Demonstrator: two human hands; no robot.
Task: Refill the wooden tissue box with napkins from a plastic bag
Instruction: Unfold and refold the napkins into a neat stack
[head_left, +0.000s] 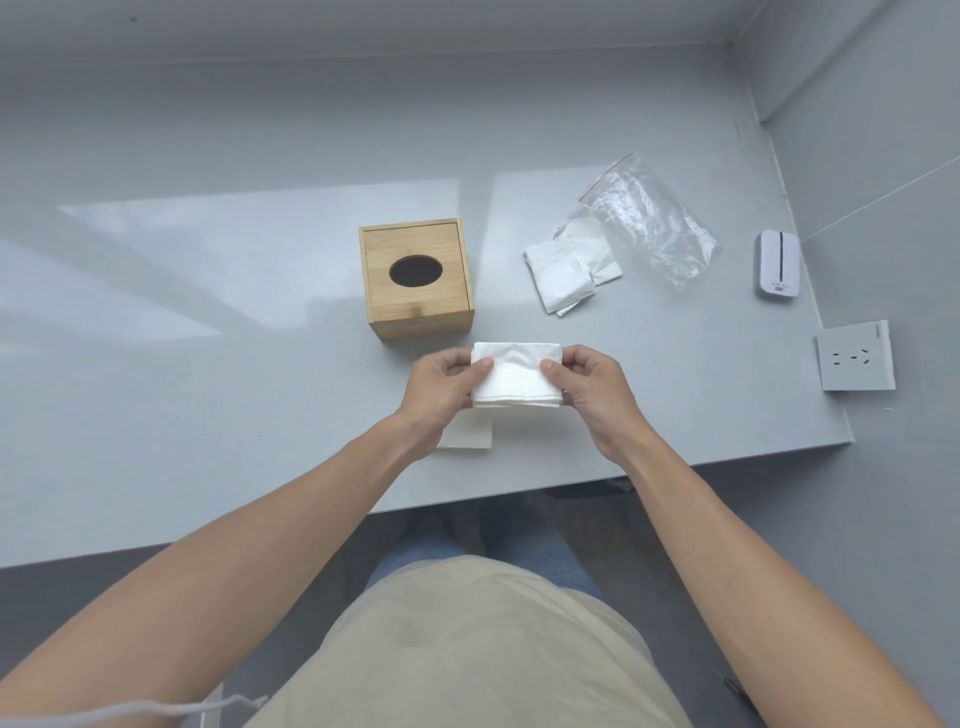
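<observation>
Underneath — half-hidden napkin (467, 434)

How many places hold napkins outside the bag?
3: a folded napkin held between both hands, one flat under the left hand, and a loose pile beside the bag. The pile's exact count is unclear.

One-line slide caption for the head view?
Both hands hold a folded napkin before the closed wooden tissue box.

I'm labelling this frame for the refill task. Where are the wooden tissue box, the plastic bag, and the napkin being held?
wooden tissue box (415, 306): head view, front edge of its lid.
plastic bag (654, 223): head view, middle of the clear film.
held napkin (514, 382): head view, centre of the folded sheet.
</observation>
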